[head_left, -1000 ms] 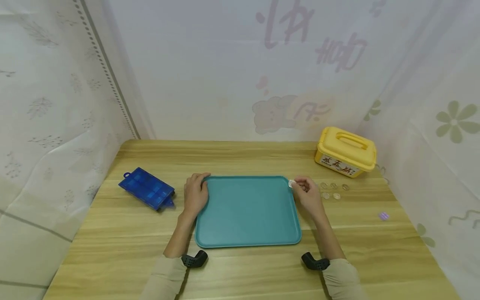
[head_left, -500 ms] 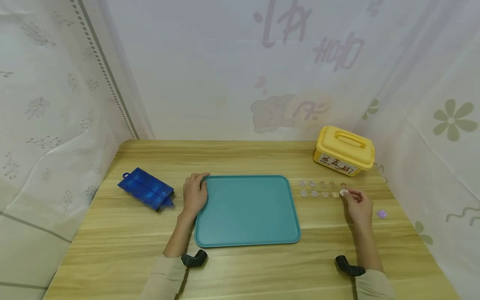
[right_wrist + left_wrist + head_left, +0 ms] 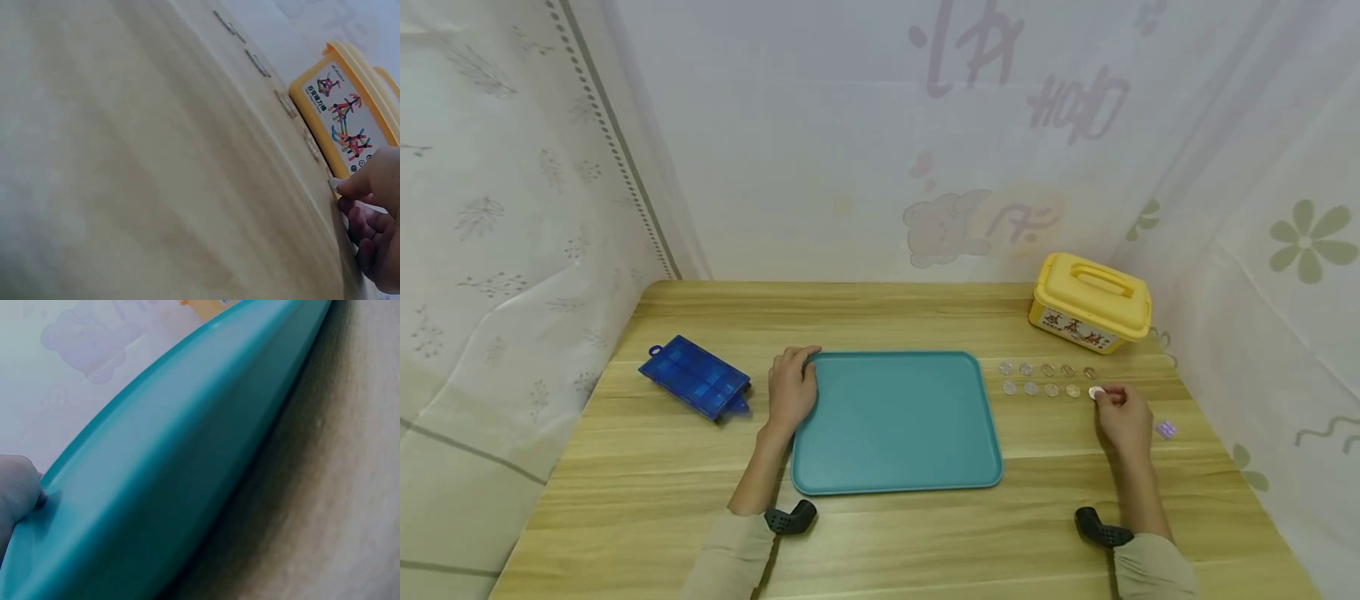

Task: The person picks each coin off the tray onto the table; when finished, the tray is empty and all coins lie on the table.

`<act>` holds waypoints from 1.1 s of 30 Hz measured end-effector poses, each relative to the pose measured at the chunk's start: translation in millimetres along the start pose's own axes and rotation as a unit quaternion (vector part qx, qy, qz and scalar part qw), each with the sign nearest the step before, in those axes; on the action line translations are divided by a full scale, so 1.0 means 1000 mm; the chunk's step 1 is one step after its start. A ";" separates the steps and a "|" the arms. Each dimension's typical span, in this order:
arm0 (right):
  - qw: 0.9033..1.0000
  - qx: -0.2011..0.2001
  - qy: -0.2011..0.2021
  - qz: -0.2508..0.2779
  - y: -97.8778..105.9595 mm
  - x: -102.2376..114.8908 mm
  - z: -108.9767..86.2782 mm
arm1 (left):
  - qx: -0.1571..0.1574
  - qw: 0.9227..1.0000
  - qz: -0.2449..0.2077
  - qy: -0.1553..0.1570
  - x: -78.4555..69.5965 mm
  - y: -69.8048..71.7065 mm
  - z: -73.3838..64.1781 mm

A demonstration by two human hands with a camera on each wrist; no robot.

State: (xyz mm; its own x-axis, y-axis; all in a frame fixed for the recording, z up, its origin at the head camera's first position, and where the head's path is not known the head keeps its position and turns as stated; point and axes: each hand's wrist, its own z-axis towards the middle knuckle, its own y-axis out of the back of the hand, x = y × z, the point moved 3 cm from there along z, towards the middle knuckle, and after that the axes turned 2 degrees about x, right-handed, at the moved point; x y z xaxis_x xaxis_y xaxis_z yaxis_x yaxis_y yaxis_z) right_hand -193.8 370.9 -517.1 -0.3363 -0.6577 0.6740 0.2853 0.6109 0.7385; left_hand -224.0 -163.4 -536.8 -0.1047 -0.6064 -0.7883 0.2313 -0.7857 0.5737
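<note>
My left hand (image 3: 792, 385) holds the left rim of a teal tray (image 3: 895, 425) near its far corner. In the left wrist view its thumb (image 3: 19, 487) lies over the rim. Right of the tray, small round coins lie in two rows, mostly silvery, such as one coin (image 3: 1006, 367) at the left of the far row. My right hand (image 3: 1123, 415) pinches a bright silvery coin (image 3: 1095, 392) at the right end of the near row. In the right wrist view the thumb and fingers hide most of that coin.
A yellow lidded box (image 3: 1090, 304) with a handle stands behind the coins. To the left lies a blue compartment case (image 3: 696, 377). A small purple piece (image 3: 1166, 430) lies right of my right hand. Patterned cloth surrounds the wooden table (image 3: 925, 542).
My right hand has moved from the tray's far right corner, with a coin, to the right end of the near row, easing slightly nearer lately. The left hand has stayed put.
</note>
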 end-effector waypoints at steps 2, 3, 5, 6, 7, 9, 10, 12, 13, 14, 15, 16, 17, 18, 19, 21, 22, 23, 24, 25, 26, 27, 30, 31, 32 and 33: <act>1.000 0.000 0.007 -0.008 0.000 0.000 0.001 | 0.000 1.000 -0.001 0.000 0.000 -0.001 0.000; 1.000 0.000 0.011 -0.013 0.001 0.000 0.002 | -0.001 1.000 -0.001 -0.001 -0.001 -0.001 0.000; 1.000 0.003 0.018 -0.021 0.001 0.000 0.003 | -0.004 1.000 0.000 -0.003 0.000 -0.002 0.000; 0.999 0.005 0.022 -0.023 0.002 0.000 0.003 | -0.005 1.000 0.000 -0.006 0.000 -0.002 0.001; 0.999 0.007 0.025 -0.026 0.002 0.000 0.003 | -0.007 1.000 0.001 -0.008 0.000 -0.003 0.001; 0.999 0.009 0.031 -0.030 0.002 0.000 0.002 | -0.009 1.000 0.002 -0.012 0.000 -0.003 0.002; 0.999 0.009 0.036 -0.033 0.002 0.001 0.002 | -0.009 1.000 0.002 -0.014 0.000 -0.003 0.002; 0.998 0.008 0.047 -0.043 0.002 0.001 0.002 | -0.009 1.000 0.001 -0.012 -0.001 -0.003 0.002; 0.998 0.008 0.052 -0.046 0.003 0.001 0.002 | -0.009 1.000 0.000 -0.011 -0.001 -0.003 0.002; 0.997 0.009 0.057 -0.048 0.003 0.001 0.002 | -0.008 1.000 -0.001 -0.009 -0.001 -0.003 0.002; 0.997 0.009 0.062 -0.048 0.004 0.001 0.003 | -0.008 1.000 -0.001 -0.008 -0.001 -0.003 0.002; 0.997 0.010 0.062 -0.047 0.004 0.001 0.003 | -0.008 1.000 0.000 -0.007 -0.001 -0.003 0.001; 0.998 0.007 0.056 -0.042 0.004 0.000 0.003 | -0.008 1.000 0.001 -0.007 -0.001 -0.003 0.002; 0.999 0.001 0.044 -0.032 0.004 -0.001 0.002 | -0.007 1.000 0.002 -0.006 -0.001 -0.003 0.002; 0.999 -0.010 0.029 -0.017 0.004 -0.002 0.001 | -0.007 1.000 0.004 -0.006 -0.001 -0.003 0.002; 0.999 -0.043 -0.007 0.028 0.004 -0.005 -0.002 | -0.007 1.000 0.005 -0.009 -0.001 -0.004 0.002; 0.996 -0.066 -0.025 0.054 0.004 -0.007 -0.004 | -0.007 1.000 0.005 -0.010 -0.002 -0.004 0.002; 0.992 -0.093 -0.036 0.082 0.003 -0.007 -0.006 | -0.006 1.000 0.006 -0.012 -0.002 -0.004 0.002; 0.987 -0.117 -0.038 0.107 0.002 -0.008 -0.007 | -0.006 1.000 0.006 -0.013 -0.002 -0.004 0.002; 0.981 -0.141 -0.035 0.131 0.001 -0.007 -0.009 | -0.006 1.000 0.005 -0.014 -0.002 -0.004 0.002; 0.975 -0.159 -0.029 0.152 -0.001 -0.007 -0.010 | -0.006 1.000 0.004 -0.013 -0.002 -0.004 0.002; 0.970 -0.174 -0.020 0.169 -0.004 -0.006 -0.011 | -0.005 1.000 0.003 -0.013 -0.002 -0.004 0.002; 0.958 -0.196 0.008 0.211 -0.012 -0.004 -0.016 | -0.002 1.000 -0.003 -0.007 -0.002 -0.002 0.001; 0.954 -0.200 0.014 0.222 -0.014 -0.002 -0.017 | -0.003 1.000 -0.005 -0.007 -0.002 -0.001 0.001; 0.951 -0.202 0.022 0.231 -0.017 0.000 -0.019 | -0.003 1.000 -0.006 -0.006 -0.002 0.000 0.001; 0.949 -0.205 0.031 0.238 -0.020 0.002 -0.021 | -0.005 1.000 -0.008 -0.006 -0.002 0.002 0.001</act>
State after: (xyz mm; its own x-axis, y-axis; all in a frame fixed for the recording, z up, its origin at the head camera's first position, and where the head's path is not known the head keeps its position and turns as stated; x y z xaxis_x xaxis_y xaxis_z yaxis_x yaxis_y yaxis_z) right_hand -181.2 348.1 -529.8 -0.0308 -0.3826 0.9234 0.7212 0.6312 0.2856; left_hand -224.7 -163.3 -533.7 -0.1198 -0.5952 -0.7946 0.2386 -0.7942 0.5589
